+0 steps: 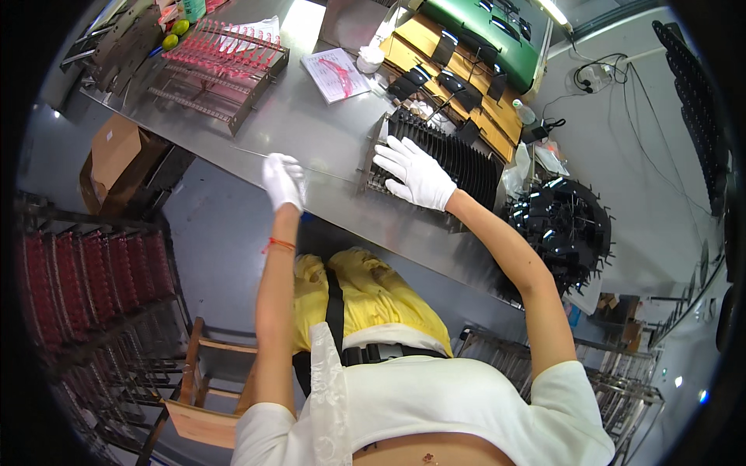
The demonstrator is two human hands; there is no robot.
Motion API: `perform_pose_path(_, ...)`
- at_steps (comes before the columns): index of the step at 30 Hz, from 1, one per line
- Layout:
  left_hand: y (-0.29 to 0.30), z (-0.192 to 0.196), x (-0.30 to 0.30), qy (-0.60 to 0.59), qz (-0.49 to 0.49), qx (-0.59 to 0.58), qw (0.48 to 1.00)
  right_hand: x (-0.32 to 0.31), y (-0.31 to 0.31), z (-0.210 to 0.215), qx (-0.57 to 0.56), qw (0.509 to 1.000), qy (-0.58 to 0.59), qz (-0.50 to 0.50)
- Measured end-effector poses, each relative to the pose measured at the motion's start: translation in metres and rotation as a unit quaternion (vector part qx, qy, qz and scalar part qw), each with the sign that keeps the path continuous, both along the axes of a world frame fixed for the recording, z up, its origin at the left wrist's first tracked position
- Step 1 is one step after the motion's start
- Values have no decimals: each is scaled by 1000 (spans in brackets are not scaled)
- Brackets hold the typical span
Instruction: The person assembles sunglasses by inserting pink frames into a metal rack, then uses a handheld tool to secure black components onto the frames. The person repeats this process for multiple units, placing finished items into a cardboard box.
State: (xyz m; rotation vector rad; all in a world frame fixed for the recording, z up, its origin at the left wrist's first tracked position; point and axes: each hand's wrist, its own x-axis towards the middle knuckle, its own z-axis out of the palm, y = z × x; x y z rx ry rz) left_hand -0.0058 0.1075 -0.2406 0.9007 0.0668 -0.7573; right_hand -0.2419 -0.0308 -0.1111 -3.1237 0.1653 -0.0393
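My right hand, in a white glove, lies with its fingers spread on the near left part of a metal rack holding a row of thin black pieces. It grips nothing that I can see. My left hand, also gloved in white, hovers at the front edge of the steel table. Its fingers are curled together; whatever may be inside them is hidden. Farther left on the table stands a metal rack with rows of pink-red prongs along its top.
A sheet of paper with a pink ribbon lies at the back. Beyond the black pieces is a yellow wooden board with black parts. At right is a round black spiky stack. An open carton and a wooden stool stand below.
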Motion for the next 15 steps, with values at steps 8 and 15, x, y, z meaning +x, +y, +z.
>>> perform_pose_path(8,-8,-7,-44,-13,-96,98,990,-3,-1,1,1,1000,-1,1)
perform_pose_path(15,-3,18,-33,-103,-320,196,921,-19,-11,4,2,1000,0,26)
